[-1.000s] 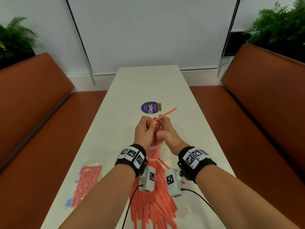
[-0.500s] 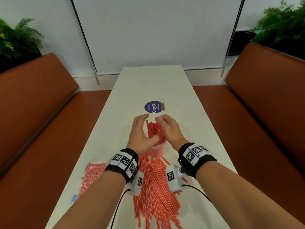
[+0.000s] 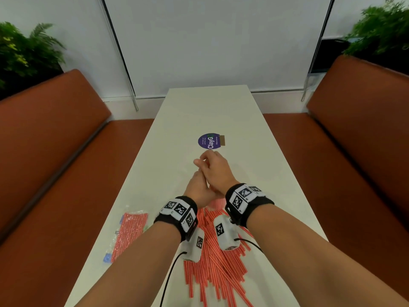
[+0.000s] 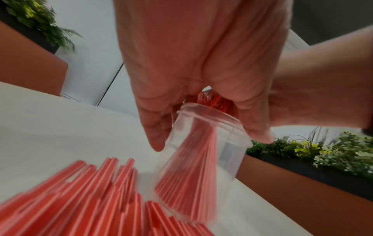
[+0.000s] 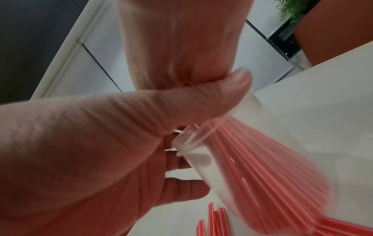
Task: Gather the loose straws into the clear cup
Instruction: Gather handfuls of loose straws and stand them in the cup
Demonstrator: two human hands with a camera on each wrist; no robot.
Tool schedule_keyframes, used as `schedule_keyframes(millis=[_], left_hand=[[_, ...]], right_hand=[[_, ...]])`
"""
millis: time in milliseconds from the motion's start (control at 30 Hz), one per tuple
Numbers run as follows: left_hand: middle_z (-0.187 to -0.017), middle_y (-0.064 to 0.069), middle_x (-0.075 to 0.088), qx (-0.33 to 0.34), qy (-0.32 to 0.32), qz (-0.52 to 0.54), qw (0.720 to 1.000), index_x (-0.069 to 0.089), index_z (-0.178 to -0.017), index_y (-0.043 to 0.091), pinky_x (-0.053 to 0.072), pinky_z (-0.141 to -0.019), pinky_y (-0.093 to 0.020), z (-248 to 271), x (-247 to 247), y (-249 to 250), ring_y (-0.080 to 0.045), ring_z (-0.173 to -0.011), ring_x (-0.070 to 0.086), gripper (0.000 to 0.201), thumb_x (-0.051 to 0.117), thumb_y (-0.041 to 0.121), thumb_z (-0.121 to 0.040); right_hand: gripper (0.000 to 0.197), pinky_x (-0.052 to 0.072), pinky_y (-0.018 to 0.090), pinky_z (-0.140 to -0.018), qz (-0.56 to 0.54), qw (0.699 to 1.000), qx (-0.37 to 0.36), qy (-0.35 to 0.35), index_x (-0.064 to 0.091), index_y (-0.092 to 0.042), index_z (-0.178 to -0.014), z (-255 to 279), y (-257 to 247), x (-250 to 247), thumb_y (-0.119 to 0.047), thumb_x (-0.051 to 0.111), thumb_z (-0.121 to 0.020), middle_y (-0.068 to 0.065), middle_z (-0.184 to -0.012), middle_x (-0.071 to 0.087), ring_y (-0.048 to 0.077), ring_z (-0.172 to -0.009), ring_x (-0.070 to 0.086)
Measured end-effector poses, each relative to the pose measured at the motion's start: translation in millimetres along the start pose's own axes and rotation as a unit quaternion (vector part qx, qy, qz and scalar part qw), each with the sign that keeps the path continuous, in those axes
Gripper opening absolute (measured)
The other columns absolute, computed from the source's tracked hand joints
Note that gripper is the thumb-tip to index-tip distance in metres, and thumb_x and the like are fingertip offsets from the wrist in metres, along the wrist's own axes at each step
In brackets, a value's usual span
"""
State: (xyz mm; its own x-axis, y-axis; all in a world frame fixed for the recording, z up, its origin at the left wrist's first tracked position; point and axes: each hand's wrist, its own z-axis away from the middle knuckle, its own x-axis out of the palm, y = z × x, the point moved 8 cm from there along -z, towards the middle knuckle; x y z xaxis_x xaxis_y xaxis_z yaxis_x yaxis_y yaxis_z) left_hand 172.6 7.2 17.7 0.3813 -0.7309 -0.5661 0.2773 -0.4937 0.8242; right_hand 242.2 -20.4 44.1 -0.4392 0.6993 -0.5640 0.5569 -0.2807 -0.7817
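The clear cup (image 4: 201, 151) stands on the white table (image 3: 210, 107), packed with red straws (image 4: 187, 183); it looks tilted and blurred in both wrist views. My left hand (image 3: 197, 189) sits over its top, thumb and fingers reaching down round the rim. My right hand (image 3: 212, 167) lies across the left, curled over the straw tops, its thumb just above the cup rim (image 5: 206, 167). In the head view both hands hide the cup. A heap of loose straws (image 3: 217, 267) lies on the table beneath my wrists.
A plastic packet of straws (image 3: 130, 233) lies near the table's left edge. A purple round sticker (image 3: 209, 141) is just beyond my hands. Brown benches (image 3: 44, 151) (image 3: 365, 140) run along both sides, with plants behind them.
A second ago my right hand was feeding a straw into the cup. Then both hands opened beside the straw tops. Now they have closed together over the cup.
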Motion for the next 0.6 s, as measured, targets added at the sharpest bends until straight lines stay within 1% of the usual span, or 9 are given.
schedule_keyframes(millis=[67,133,167,233,333,400,467,533,600], left_hand=[[-0.118,-0.002,0.058,-0.029,-0.014,-0.006,0.999,0.044,-0.132,0.009,0.051,-0.093,-0.035,-1.7,1.5,-7.3,-0.024,-0.114,0.059,0.084,0.080,0.027,-0.059],[-0.134,-0.005,0.053,-0.062,-0.032,-0.040,0.997,0.037,-0.141,0.008,0.045,-0.105,-0.040,-1.4,-1.4,-18.6,-0.025,-0.127,0.052,0.116,0.082,0.049,-0.042],[-0.143,-0.007,0.046,-0.077,-0.047,-0.063,0.994,0.029,-0.147,0.008,0.041,-0.110,-0.042,-1.7,-3.4,-25.8,-0.026,-0.134,0.045,0.130,0.085,0.053,-0.039],[-0.152,-0.010,0.036,-0.105,-0.078,-0.109,0.985,0.019,-0.151,0.007,0.035,-0.114,-0.041,0.9,-9.7,-37.2,-0.027,-0.140,0.037,0.138,0.090,0.052,-0.042],[-0.157,-0.012,0.030,-0.124,-0.147,-0.185,0.964,0.019,-0.152,0.011,0.031,-0.117,-0.043,10.7,-13.0,-51.0,-0.028,-0.143,0.033,0.130,0.091,0.049,-0.050],[-0.161,-0.011,0.020,-0.138,-0.204,-0.212,0.946,0.010,-0.155,0.009,0.024,-0.120,-0.043,21.9,-6.7,-59.5,-0.028,-0.148,0.023,0.127,0.088,0.042,-0.060],[-0.159,-0.010,0.028,-0.136,-0.245,-0.200,0.939,0.016,-0.153,0.009,0.027,-0.119,-0.042,31.6,-0.9,-60.9,-0.028,-0.146,0.029,0.119,0.088,0.037,-0.062],[-0.153,-0.008,0.038,-0.113,-0.269,-0.197,0.936,0.028,-0.150,0.011,0.030,-0.117,-0.041,40.5,3.4,-56.9,-0.027,-0.141,0.037,0.108,0.088,0.034,-0.063],[-0.154,-0.007,0.033,-0.088,-0.282,-0.242,0.924,0.025,-0.151,0.015,0.028,-0.118,-0.045,49.7,6.2,-56.2,-0.028,-0.142,0.032,0.113,0.089,0.038,-0.060]], right_hand=[[0.027,0.040,0.031,-0.072,-0.009,1.000,0.010,0.016,0.054,-0.007,-0.088,-3.5,-1.1,-4.7,-0.034,0.052,-0.093,0.008,-0.085,0.058,0.021,-0.077,0.053],[0.027,0.045,0.037,-0.073,-0.032,0.998,0.030,0.048,0.048,-0.014,-0.086,-1.8,0.1,-18.0,-0.039,0.042,-0.096,-0.002,-0.076,0.055,0.019,-0.073,0.053],[0.027,0.045,0.040,-0.076,-0.054,0.995,0.045,0.068,0.047,-0.016,-0.089,0.7,3.0,-26.7,-0.040,0.037,-0.097,-0.005,-0.075,0.053,0.019,-0.074,0.054],[0.028,0.045,0.041,-0.081,-0.120,0.983,0.091,0.106,0.045,-0.015,-0.097,10.2,14.3,-45.9,-0.040,0.032,-0.099,-0.004,-0.083,0.053,0.019,-0.081,0.053],[0.026,0.040,0.035,-0.085,-0.202,0.950,0.206,0.116,0.043,-0.011,-0.112,38.5,43.9,-64.0,-0.032,0.036,-0.098,0.004,-0.108,0.052,0.019,-0.098,0.049],[0.036,0.039,0.035,-0.083,-0.180,0.941,0.285,0.041,0.041,-0.005,-0.122,68.7,58.3,-60.6,-0.018,0.046,-0.090,0.009,-0.115,0.048,0.021,-0.099,0.048],[0.053,0.043,0.036,-0.087,-0.086,0.939,0.321,-0.089,0.036,-0.001,-0.130,102.9,64.3,-46.7,-0.009,0.051,-0.080,0.014,-0.124,0.047,0.027,-0.110,0.049],[0.078,0.040,0.046,-0.103,0.064,0.925,0.301,-0.222,0.026,-0.006,-0.140,136.9,61.7,-30.4,-0.020,0.063,-0.073,0.015,-0.140,0.037,0.032,-0.129,0.036],[0.119,0.026,0.057,-0.111,0.199,0.893,0.241,-0.324,0.008,-0.015,-0.148,166.1,52.4,-13.5,-0.047,0.078,-0.058,0.010,-0.151,0.019,0.034,-0.138,0.016]])
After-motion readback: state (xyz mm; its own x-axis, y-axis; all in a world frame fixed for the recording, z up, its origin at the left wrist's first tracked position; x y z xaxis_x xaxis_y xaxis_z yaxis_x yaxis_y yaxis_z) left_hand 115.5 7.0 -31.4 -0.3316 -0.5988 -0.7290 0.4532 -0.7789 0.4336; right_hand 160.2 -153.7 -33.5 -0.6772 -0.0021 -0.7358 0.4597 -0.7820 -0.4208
